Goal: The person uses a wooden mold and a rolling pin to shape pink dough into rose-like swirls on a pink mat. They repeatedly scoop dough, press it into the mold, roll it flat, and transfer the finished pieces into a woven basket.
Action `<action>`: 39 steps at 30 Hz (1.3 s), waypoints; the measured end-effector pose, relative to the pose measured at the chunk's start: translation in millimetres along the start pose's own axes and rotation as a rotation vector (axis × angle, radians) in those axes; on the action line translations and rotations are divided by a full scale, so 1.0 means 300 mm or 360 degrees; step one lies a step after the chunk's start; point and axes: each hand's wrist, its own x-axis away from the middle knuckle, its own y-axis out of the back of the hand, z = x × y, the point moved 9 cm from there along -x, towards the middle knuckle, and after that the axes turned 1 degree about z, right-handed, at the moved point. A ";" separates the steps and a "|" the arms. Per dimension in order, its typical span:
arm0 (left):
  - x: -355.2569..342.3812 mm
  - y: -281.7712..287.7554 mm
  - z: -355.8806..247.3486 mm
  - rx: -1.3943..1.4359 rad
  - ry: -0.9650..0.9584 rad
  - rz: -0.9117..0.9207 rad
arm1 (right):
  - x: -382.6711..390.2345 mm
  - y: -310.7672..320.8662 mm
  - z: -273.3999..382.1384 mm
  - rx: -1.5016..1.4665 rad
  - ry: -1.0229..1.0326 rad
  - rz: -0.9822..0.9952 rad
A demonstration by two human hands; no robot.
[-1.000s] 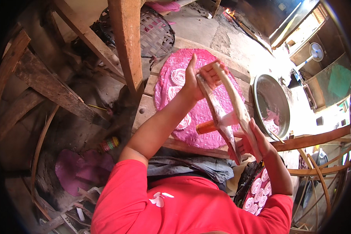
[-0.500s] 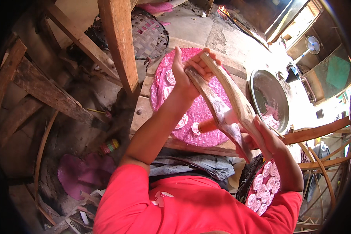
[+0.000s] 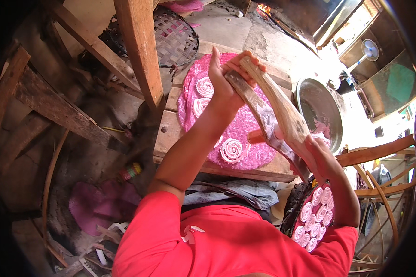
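Note:
Both my hands hold a wooden two-lever press [image 3: 284, 111] slantwise above a round bright pink mat [image 3: 254, 159]. My left hand [image 3: 229, 81] is at the far ends of the levers, fingers curled over them and thumb sticking up. Around the near end, my right hand [image 3: 318, 154] is closed, its fingers partly hidden by the wood. From between the levers pokes an orange-brown tube [image 3: 255, 136], beside a pale pink spiral rosette [image 3: 231, 150] on the mat. Two more rosettes [image 3: 204, 87] lie near the mat's left edge; my left forearm hides another in part.
The mat lies on a plank table [image 3: 168, 134]. A large metal basin [image 3: 302, 99] with pink dough [image 3: 322, 130] stands right. Low right, a tray of several rosettes [image 3: 314, 221] is by my right elbow. A wooden post [image 3: 138, 51] rises left; a fire [image 3: 265, 8] burns far off.
A full spiral rosette now lies where only a small dab sat under the tube. The press has shifted slightly right, and its tube has come away from the rosette.

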 end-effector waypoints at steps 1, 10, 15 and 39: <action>-0.010 -0.032 -0.015 -0.0007 -0.0020 0.0171 | -0.009 -0.023 -0.003 -0.0058 -0.0003 0.0066; 0.112 0.095 -0.040 0.0023 -0.0045 -0.0016 | -0.016 -0.123 -0.119 -0.0346 -0.0064 0.0264; 0.106 0.114 -0.061 -0.0036 -0.0189 0.0081 | -0.095 -0.266 -0.173 -0.1590 -0.0103 0.0969; 0.056 -0.079 -0.089 -0.0090 -0.0118 0.0538 | -0.288 -0.265 -0.304 -0.0067 0.0305 0.0144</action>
